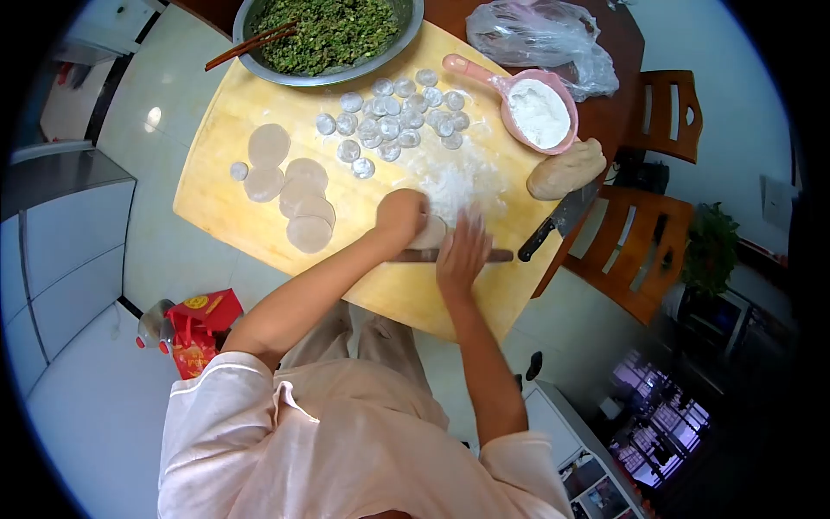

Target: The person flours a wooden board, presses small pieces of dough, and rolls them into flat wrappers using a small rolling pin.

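My left hand [402, 216] is closed at the far left edge of a round dumpling wrapper [430, 233], which lies partly under it. Its fingertips are hidden beneath the fist. My right hand [462, 251] lies palm down across a dark wooden rolling pin [415, 256], fingers stretched forward and slightly blurred. The pin is along the near edge of the wrapper. Loose flour [458, 177] is spread just beyond both hands. Several small floured dough pieces [389, 128] are grouped farther up the board. Flat rolled wrappers [307, 203] overlap to the left, near one lone dough piece [239, 171].
The yellow board [363, 281] rests on a brown table. A metal bowl of green filling [328, 35] with chopsticks [251, 45] stands at its far edge. At right are a pink flour scoop [538, 112], a dough lump [566, 169], a knife [553, 227] and a plastic bag [545, 39].
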### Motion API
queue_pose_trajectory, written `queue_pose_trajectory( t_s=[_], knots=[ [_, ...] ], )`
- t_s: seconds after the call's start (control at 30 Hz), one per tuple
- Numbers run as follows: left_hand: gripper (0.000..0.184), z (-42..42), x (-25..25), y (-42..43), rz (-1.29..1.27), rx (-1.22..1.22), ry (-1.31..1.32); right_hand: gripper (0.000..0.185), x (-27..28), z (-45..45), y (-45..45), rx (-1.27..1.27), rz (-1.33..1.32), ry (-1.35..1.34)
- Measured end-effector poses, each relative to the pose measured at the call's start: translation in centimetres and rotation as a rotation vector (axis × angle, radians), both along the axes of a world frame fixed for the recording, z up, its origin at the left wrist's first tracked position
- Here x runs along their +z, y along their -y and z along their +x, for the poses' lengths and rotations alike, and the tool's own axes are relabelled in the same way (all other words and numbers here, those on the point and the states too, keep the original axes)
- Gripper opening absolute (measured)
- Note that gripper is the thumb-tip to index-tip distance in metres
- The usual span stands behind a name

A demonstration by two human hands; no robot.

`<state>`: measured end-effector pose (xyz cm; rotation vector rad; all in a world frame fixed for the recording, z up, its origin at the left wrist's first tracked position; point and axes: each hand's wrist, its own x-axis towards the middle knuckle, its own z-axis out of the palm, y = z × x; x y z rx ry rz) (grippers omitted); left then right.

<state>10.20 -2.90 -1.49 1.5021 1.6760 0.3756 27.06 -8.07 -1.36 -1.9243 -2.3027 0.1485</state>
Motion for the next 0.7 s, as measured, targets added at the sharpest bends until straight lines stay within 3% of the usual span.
queue_pose_trajectory(
  t_s=[0.03, 0.13, 0.27, 0.4, 0.57, 0.67, 0.7],
  knots=[
    [0.009, -1.2, -0.4, 0.8, -0.043, 0.091, 0.196, 0.055, 0.2, 0.6, 1.7, 0.002, -0.013, 0.012],
    [0.012, -2.2, -1.6, 1.7, -0.145, 0.170, 0.428, 0.055, 0.5, 0.7, 2.1, 0.015, -0.028, 0.004],
    [0.011, -0.8, 0.9, 0.6, 0.086, 0.008, 0.053, 0.055, -0.1, -2.2, -7.1, -0.006, 0.023, -0.069],
    [0.010, -0.1, 1.6, -1.1, 0.031, -0.093, -0.149, 0.055, -0.1, -2.8, -8.5, -0.019, 0.015, -0.046],
    [0.012, -2.5, -1.7, 0.7, -0.042, 0.255, 0.300, 0.052, 0.5, 0.9, 1.9, 0.066, 0.025, -0.044],
    [0.012, -3.0, -1.7, 1.0, -0.145, 0.153, 0.319, 0.051, -0.4, 0.2, -0.6, 0.083, 0.062, -0.055],
    [0.011, -2.8, -0.9, 1.1, -0.049, 0.118, 0.212, 0.051, -0.2, -0.7, -3.0, 0.065, 0.042, -0.088]
  ],
)
